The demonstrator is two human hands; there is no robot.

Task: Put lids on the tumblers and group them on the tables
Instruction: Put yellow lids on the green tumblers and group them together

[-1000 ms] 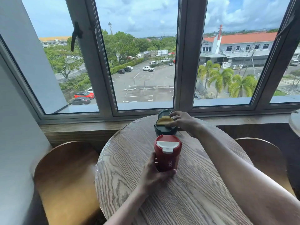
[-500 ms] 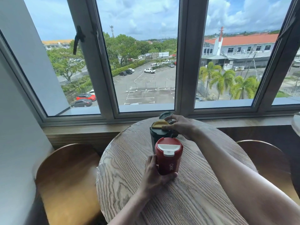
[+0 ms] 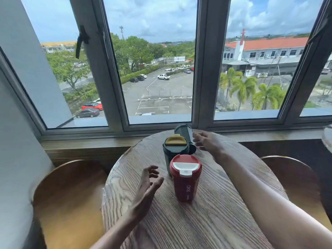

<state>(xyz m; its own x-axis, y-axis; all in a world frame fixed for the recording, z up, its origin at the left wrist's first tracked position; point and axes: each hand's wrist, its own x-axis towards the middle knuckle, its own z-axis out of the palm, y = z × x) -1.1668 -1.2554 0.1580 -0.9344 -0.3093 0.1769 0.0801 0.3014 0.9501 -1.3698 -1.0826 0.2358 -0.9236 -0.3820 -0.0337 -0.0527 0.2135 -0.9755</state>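
Tumblers stand grouped on the round wooden table [image 3: 206, 221], three of them in a short line running from the middle of the top toward its far edge by the window [image 3: 158, 69]. In the head view, the red tumbler [image 3: 186, 178] is nearest, upright near the middle of the table, closed with a red lid that carries a white flip cap and showing white lettering down its side. Just behind it, touching or nearly so, stands the dark green tumbler [image 3: 175, 151], upright, with a yellow-capped lid seated on top. A third dark tumbler [image 3: 184, 132] sits behind that one at the far edge of the table, mostly hidden, so whether its lid is fully seated cannot be told. The left hand [image 3: 146, 187] hovers above the table just to the left of the red tumbler, fingers loosely curled and spread apart, gripping nothing and not touching the cup. The right hand [image 3: 206, 141] reaches in from the right, close beside the two dark tumblers near the far edge, fingers spread and slightly blurred, holding nothing. Curved wooden chair backs sit below the table's left [image 3: 68, 194] and right [image 3: 296, 177] edges. Beyond the glass lie a car park, trees and an orange-roofed building.
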